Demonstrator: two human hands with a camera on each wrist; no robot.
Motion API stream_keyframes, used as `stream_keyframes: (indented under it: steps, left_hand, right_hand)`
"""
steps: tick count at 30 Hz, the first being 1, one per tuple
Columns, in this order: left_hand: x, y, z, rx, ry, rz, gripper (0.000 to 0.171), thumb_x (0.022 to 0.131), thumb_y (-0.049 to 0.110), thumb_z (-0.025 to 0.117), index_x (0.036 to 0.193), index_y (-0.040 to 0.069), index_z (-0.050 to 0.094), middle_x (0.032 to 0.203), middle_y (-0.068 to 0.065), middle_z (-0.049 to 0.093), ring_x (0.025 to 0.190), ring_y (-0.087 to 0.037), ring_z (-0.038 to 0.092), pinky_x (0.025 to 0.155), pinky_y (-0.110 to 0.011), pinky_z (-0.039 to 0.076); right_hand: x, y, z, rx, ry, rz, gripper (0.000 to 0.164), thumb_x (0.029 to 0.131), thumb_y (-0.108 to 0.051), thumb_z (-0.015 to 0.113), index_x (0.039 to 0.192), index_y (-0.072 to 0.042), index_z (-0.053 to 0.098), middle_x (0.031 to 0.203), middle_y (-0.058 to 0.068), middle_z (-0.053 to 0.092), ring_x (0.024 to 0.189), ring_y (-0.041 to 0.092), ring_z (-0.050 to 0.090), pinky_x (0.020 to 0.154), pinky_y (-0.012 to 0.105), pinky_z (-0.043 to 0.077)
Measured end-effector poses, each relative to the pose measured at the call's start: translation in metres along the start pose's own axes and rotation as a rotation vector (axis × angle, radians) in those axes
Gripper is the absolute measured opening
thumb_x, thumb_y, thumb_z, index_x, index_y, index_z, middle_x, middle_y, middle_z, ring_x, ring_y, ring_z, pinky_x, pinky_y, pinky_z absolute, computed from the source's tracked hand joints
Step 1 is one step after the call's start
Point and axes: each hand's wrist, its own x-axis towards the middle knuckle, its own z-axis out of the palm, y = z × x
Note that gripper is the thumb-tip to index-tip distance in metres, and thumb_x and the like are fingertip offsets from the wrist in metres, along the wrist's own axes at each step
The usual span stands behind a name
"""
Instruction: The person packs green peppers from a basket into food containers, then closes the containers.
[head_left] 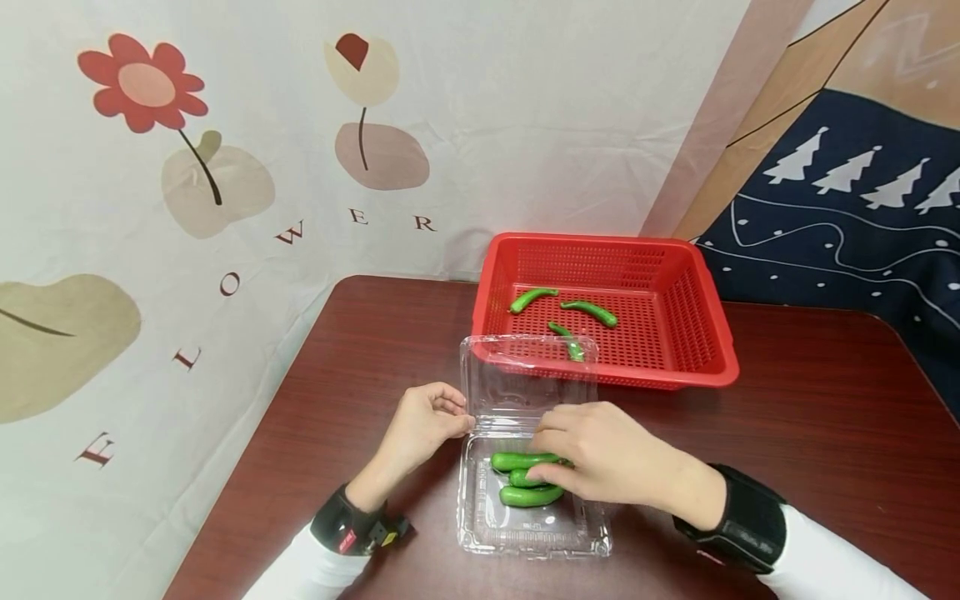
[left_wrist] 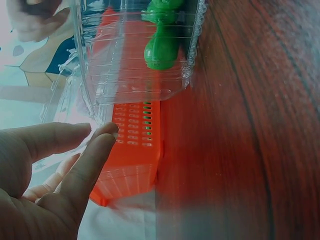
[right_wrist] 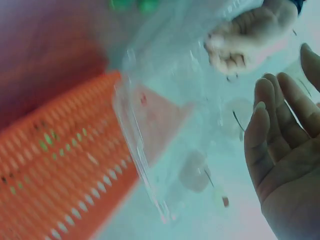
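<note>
A clear plastic clamshell container (head_left: 480, 537) lies on the table with its lid (head_left: 487, 387) raised at the back. Three green chili peppers (head_left: 531, 497) lie side by side in its base. My left hand (head_left: 423, 425) pinches the container's left edge near the hinge between thumb and fingertips. Over the right side of the base is my right hand (head_left: 600, 454), its fingers hiding the right ends of the peppers in the head view. In the right wrist view, the right hand (right_wrist: 287, 145) has loosely bent, spread fingers with nothing between them.
Behind the container stands a red plastic basket (head_left: 731, 367) holding three more green peppers (head_left: 592, 312). The raised lid overlaps the basket's front in the head view. A dark red wooden table (head_left: 337, 350) bears everything, and a printed cloth (head_left: 525, 83) hangs behind it.
</note>
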Motion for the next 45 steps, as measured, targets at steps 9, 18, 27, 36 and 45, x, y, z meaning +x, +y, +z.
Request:
stream_keyframes:
  steps: [9, 18, 27, 36, 45]
  left_hand:
    - [0.000, 0.000, 0.000, -0.010, 0.004, -0.005, 0.022, 0.078, -0.006, 0.083, 0.094, -0.006, 0.068, 0.078, -0.008, 0.071, 0.071, -0.017, 0.073, 0.065, -0.027, 0.061]
    - [0.001, -0.001, 0.000, -0.026, 0.004, -0.010, 0.022, 0.079, -0.006, 0.083, 0.094, -0.006, 0.067, 0.078, -0.008, 0.070, 0.070, -0.017, 0.072, 0.065, -0.027, 0.061]
    - [0.001, -0.001, 0.000, -0.025, 0.006, -0.003, 0.021, 0.079, -0.006, 0.083, 0.093, -0.006, 0.067, 0.077, -0.008, 0.070, 0.070, -0.017, 0.072, 0.064, -0.026, 0.060]
    - [0.001, -0.003, 0.000, -0.045, -0.005, -0.017, 0.021, 0.079, -0.006, 0.083, 0.093, -0.006, 0.067, 0.077, -0.008, 0.070, 0.070, -0.018, 0.072, 0.064, -0.026, 0.061]
    - [0.003, -0.003, 0.000, -0.032, -0.003, -0.003, 0.020, 0.080, -0.005, 0.084, 0.092, -0.005, 0.067, 0.076, -0.009, 0.071, 0.069, -0.019, 0.073, 0.065, -0.034, 0.063]
  right_hand:
    - [0.011, 0.016, -0.040, 0.018, 0.082, 0.047, 0.032, 0.100, -0.045, 0.069, 0.107, -0.015, 0.077, 0.102, -0.005, 0.074, 0.089, 0.009, 0.068, 0.073, 0.029, 0.060]
    - [0.021, 0.047, -0.072, 0.062, 0.139, 0.118, 0.041, 0.094, -0.048, 0.074, 0.116, -0.014, 0.076, 0.114, -0.001, 0.073, 0.104, 0.015, 0.068, 0.085, 0.041, 0.061]
    - [0.031, 0.086, -0.093, 0.111, 0.157, 0.186, 0.041, 0.079, -0.018, 0.084, 0.119, -0.014, 0.077, 0.121, 0.001, 0.072, 0.112, 0.019, 0.065, 0.096, 0.034, 0.053]
    - [0.042, 0.121, -0.092, 0.051, 0.058, 0.310, 0.037, 0.085, -0.026, 0.082, 0.119, -0.011, 0.077, 0.124, 0.006, 0.071, 0.118, 0.024, 0.063, 0.096, 0.052, 0.055]
    - [0.053, 0.150, -0.073, -0.022, -0.176, 0.366, 0.032, 0.089, -0.021, 0.077, 0.120, -0.012, 0.079, 0.126, 0.008, 0.070, 0.122, 0.029, 0.061, 0.102, 0.056, 0.052]
